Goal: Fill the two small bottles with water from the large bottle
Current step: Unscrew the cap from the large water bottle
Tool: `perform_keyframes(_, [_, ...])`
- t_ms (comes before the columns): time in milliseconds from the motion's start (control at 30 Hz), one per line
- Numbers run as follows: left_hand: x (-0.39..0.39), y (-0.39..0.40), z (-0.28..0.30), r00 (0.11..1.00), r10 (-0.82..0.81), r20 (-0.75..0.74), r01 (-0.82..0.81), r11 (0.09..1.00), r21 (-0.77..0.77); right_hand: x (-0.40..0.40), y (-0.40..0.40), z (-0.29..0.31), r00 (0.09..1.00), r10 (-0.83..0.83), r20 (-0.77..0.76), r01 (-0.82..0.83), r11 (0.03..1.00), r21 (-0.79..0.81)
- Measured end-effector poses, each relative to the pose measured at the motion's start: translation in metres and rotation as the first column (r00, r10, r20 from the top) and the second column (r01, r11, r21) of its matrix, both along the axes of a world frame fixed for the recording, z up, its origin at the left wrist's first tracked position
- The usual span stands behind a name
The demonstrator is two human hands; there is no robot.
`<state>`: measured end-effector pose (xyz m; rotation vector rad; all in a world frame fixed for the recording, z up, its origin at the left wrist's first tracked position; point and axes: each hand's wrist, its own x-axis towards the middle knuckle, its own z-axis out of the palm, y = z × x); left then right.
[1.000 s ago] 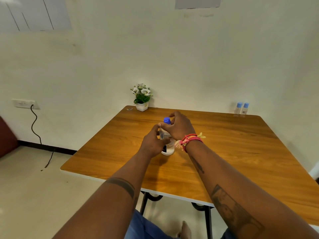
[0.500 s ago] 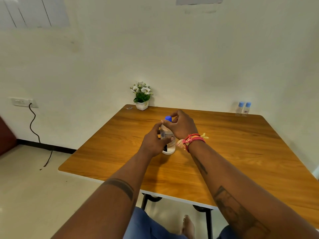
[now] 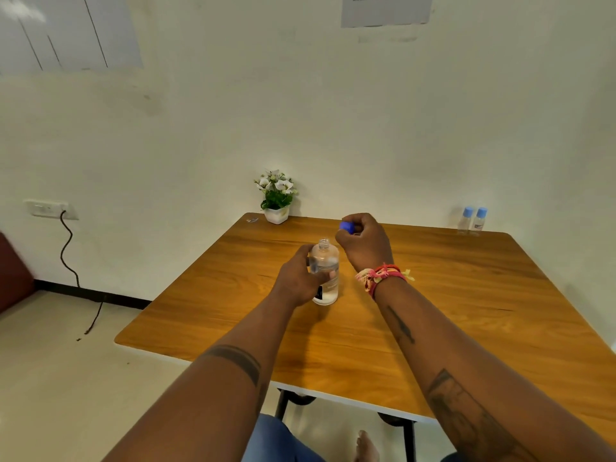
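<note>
The large clear bottle (image 3: 326, 271) stands upright in the middle of the wooden table (image 3: 450, 311), its neck uncovered. My left hand (image 3: 300, 281) is wrapped around its body from the left. My right hand (image 3: 365, 243) hovers just right of and above the neck, pinching the blue cap (image 3: 346, 226) in its fingertips. Two small clear bottles (image 3: 472, 221) with light-blue caps stand side by side at the table's far right corner, close to the wall.
A small white pot of white flowers (image 3: 276, 196) sits at the table's far left edge against the wall. A wall socket (image 3: 50, 209) with a dangling black cable is at the left. My knees and a bare foot show below the table's front edge.
My right hand has lifted off the bottle's neck, up and to the right, taking the blue cap with it. The left hand still holds the bottle in place.
</note>
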<state>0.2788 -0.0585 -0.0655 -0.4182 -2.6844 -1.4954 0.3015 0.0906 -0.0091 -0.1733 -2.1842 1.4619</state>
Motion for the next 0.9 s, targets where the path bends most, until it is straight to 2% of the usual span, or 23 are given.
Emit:
perform_keyframes(133, [-0.014, -0.004, 0.003, 1.0, 0.005, 0.019, -0.005, 1.0, 0.009, -0.004, 0.017, -0.019, 0.995, -0.072, 0.073, 0.078, 0.994, -0.074])
perform_keyframes(333, [-0.046, -0.008, 0.006, 0.997, 0.004, 0.074, -0.009, 0.998, 0.064, -0.03, 0.024, -0.063, 0.971, -0.059, 0.232, 0.049, 0.997, 0.051])
perform_keyframes(500, [-0.07, -0.008, 0.001, 0.996, 0.02, 0.088, -0.029, 0.995, 0.096, -0.069, 0.018, -0.086, 0.947, -0.087, 0.309, 0.068, 0.995, 0.071])
perform_keyframes(633, [-0.072, -0.007, -0.015, 0.994, 0.051, 0.095, -0.064, 0.988, 0.143, -0.095, 0.015, -0.098, 0.924, -0.11, 0.367, 0.028, 0.975, 0.221])
perform_keyframes(767, [-0.061, -0.01, -0.046, 0.989, 0.103, 0.105, -0.111, 0.991, 0.078, -0.107, 0.008, -0.107, 0.908, -0.147, 0.392, -0.01, 0.928, 0.372])
perform_keyframes(900, [-0.055, -0.01, -0.05, 0.979, 0.18, 0.094, -0.187, 0.98, 0.069, -0.104, 0.01, -0.11, 0.91, -0.159, 0.383, -0.048, 0.877, 0.478])
